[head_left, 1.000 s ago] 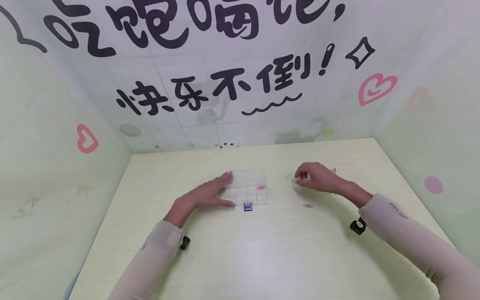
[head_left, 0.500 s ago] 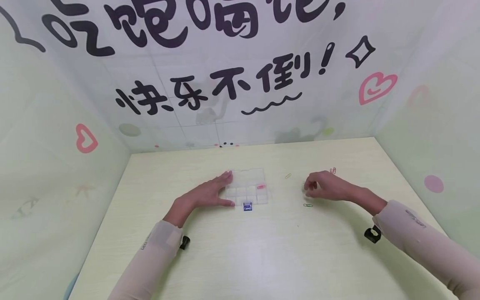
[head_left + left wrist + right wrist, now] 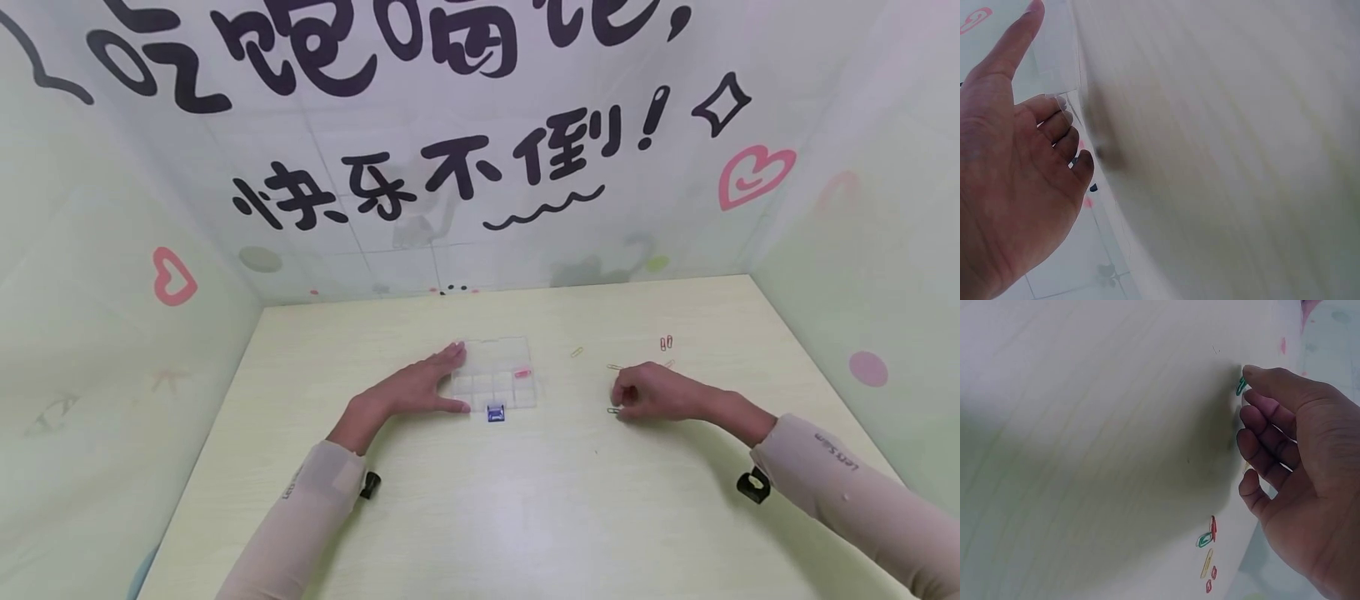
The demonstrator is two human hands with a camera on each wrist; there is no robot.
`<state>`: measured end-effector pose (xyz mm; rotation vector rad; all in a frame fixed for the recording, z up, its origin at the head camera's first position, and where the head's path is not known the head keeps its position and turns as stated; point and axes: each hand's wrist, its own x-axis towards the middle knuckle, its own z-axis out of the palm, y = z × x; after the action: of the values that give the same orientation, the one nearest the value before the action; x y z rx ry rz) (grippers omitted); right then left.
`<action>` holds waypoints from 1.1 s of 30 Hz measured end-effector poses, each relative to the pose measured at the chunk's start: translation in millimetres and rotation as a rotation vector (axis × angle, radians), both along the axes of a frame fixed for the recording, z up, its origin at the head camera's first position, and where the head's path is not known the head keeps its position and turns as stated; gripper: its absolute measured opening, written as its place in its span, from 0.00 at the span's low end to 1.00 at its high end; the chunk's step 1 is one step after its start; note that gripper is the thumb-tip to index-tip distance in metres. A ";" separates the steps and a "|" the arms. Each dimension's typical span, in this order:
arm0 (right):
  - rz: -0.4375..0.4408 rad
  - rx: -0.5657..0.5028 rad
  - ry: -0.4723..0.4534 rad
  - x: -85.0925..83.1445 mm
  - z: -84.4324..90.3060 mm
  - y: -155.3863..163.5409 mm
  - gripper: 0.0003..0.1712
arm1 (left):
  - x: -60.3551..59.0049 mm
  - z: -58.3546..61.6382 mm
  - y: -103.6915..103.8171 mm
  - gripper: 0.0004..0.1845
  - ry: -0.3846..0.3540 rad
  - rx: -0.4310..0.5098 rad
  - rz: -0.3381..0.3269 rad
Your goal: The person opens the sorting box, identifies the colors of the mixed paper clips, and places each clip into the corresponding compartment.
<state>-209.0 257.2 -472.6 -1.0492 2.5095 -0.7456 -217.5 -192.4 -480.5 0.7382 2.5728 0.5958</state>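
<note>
In the head view, a clear compartment box (image 3: 491, 373) with its lid raised stands mid-table, a pink paper clip (image 3: 522, 373) in its right part and a blue label (image 3: 496, 412) at the front. My left hand (image 3: 412, 385) is spread at the box's left side, fingers at the back and thumb at the front corner. My right hand (image 3: 660, 392) is low over a green paper clip (image 3: 612, 410). In the right wrist view, thumb and bent index finger stand on either side of the green clip, with a gap between them.
A yellow paper clip (image 3: 577, 352) lies between box and right hand. Red paper clips (image 3: 666, 342) lie farther back at the right, with other clips partly behind the right hand. Printed cloth walls (image 3: 420, 208) enclose the table (image 3: 450, 500) at back and sides.
My right hand has moved toward the front and slightly right, down to the green paper clip, uncovering clips behind it. The left hand and box have stayed in place.
</note>
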 end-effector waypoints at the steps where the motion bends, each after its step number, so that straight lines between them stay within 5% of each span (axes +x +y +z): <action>1: 0.002 -0.001 0.000 0.2 -0.8 -0.1 0.08 | 0.2 -0.5 -0.1 0.60 -0.002 0.001 0.001; 17: 0.017 -0.039 -0.078 1.1 -2.8 -5.6 0.08 | 0.1 -1.6 -0.4 0.60 -0.004 0.006 0.006; 33: 0.025 -0.041 0.052 -4.9 3.0 -18.0 0.12 | 0.1 -1.4 -0.8 0.60 0.000 0.007 0.005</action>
<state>-214.0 239.2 -469.7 -1.1253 2.5301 -0.7755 -217.4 -193.2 -481.9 0.7342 2.5749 0.6064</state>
